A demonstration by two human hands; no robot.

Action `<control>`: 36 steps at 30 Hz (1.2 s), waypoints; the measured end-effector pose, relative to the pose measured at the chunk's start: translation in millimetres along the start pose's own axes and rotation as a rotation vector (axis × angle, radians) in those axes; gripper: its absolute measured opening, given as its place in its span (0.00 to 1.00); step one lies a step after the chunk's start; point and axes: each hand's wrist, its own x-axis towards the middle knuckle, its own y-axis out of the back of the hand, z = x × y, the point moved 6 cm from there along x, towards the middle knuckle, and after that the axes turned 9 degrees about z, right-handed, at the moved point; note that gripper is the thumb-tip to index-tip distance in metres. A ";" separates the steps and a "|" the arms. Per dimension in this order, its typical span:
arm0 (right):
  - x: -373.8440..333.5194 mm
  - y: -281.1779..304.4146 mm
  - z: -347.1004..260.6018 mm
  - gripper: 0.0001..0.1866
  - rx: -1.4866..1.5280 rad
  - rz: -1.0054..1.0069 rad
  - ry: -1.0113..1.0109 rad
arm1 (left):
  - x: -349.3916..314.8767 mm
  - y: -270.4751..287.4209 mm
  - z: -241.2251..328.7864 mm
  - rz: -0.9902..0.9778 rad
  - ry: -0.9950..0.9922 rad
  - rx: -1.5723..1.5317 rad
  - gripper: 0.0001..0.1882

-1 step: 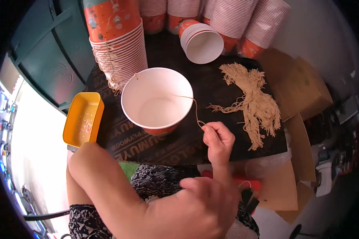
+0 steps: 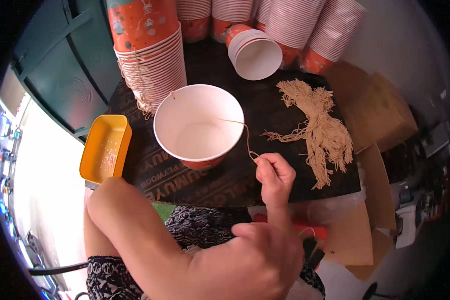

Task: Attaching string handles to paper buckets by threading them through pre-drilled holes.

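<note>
A large white-lined paper bucket [image 2: 200,145] stands upright on the dark tabletop, its outside orange low down. A thin beige string [image 2: 247,137] comes out of its inside, crosses the right rim and runs to my right hand [image 2: 275,175]. That hand is closed, thumb and finger pinching the string just right of the bucket. Nearer to me, my left hand [image 2: 265,255] is bent across my lap, over my right forearm. It is smeared by motion and its fingers are mostly hidden. At the bucket's far left rim a small bit of string shows.
A yellow tray [image 2: 92,155] with small pale bits lies at the left. Behind it rises a tall stack of buckets [image 2: 155,70] with strings hanging. More stacked buckets [image 2: 290,25] line the back, one small stack [image 2: 257,57] on its side. A string bundle [image 2: 317,125] lies right; cardboard boxes [image 2: 380,110] stand beyond.
The whole view has shifted very slightly. My right hand still pinches the string, and the bucket stands in the same place.
</note>
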 end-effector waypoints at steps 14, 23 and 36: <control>2.8 -6.5 -3.5 0.04 -0.115 0.092 0.066 | 7.3 -37.4 7.0 0.200 -0.069 -1.236 0.13; 3.9 -23.0 -23.9 0.01 -0.273 0.011 0.314 | -42.1 -72.1 -34.9 0.015 0.302 -1.267 0.13; 4.7 -38.9 -33.7 0.03 -0.350 -0.160 0.383 | -110.8 -67.4 -87.9 0.142 0.826 -1.123 0.10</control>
